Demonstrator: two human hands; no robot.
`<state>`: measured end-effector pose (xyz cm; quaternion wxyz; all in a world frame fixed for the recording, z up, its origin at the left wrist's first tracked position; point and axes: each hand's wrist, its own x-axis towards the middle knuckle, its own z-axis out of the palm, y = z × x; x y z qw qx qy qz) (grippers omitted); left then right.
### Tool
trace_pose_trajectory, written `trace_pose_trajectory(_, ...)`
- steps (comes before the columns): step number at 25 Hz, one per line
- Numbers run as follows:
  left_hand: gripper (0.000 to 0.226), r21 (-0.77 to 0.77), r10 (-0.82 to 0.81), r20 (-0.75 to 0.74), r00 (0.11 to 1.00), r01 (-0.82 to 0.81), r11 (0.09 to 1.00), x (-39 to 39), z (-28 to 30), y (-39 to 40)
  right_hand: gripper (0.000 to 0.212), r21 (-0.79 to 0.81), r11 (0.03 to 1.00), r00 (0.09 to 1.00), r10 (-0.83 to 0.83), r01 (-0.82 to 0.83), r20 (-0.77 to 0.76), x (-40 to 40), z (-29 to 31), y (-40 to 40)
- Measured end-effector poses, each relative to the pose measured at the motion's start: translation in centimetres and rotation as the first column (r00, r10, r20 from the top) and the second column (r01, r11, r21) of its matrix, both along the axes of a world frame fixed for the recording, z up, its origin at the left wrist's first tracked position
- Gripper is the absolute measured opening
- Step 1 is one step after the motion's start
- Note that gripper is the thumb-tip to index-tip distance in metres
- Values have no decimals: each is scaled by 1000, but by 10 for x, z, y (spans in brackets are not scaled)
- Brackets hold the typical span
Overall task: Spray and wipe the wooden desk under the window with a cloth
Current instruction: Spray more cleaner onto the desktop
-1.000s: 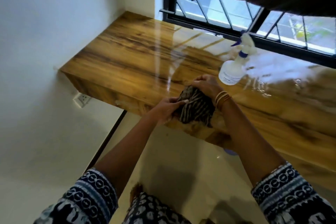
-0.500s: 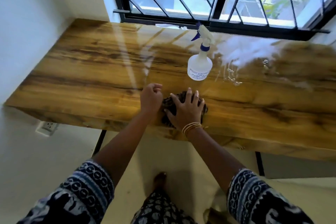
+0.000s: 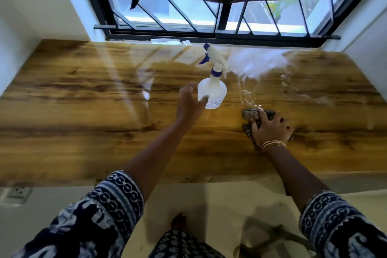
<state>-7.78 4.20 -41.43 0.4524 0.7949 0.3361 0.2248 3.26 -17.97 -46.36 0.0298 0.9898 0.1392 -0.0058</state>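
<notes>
The wiping step looks to be in hand, with a fresh spray about to follow. At the right centre of the frame the right hand [image 3: 271,126] presses down on the dark bunched cloth [image 3: 251,114], fingers spread over it, on the wooden desk [image 3: 83,111], just below a patch of droplets [image 3: 247,98]. At the centre, the left hand [image 3: 188,103] reaches for the upright spray bottle [image 3: 212,92], fingers relaxed, thumb touching its lower side but not yet closed around it. Next it probably needs to wrap the bottle's body or neck and lift it clear.

bottle [image 3: 212,92] on desk [image 3: 83,111], cloth [image 3: 251,114] right
</notes>
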Motion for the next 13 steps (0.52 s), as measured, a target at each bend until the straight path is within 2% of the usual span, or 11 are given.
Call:
trace_pose_trajectory(2, 79, 25, -16, 31, 999, 15, 1000, 19, 1, -8, 63, -63, 997, 999, 34, -35, -10, 1, 11, 4)
trace_pose_trajectory(5, 108, -15, 79, 154, 985, -78, 997, 45, 9, -14, 64, 21, 995, 989, 103, -101, -110, 2, 23, 13)
trace_pose_trajectory(7, 116, 27, 121, 231, 965, -130, 991, 60, 10, -14, 68, 65, 989, 982, 138, -131, -130, -1, 24, 15)
trace_pose_trajectory(9, 112, 89, 109, 232, 967, -133, 987, 75, 9, -15, 71, 93, 984, 983, 160, -151, -91, -7, 20, 19)
trace_pose_trajectory(13, 76, -27, 174, 205, 963, -172, 985, 94, 15, -12, 58, 163, 954, 967, 255, -251, -5, -8, 13, 25)
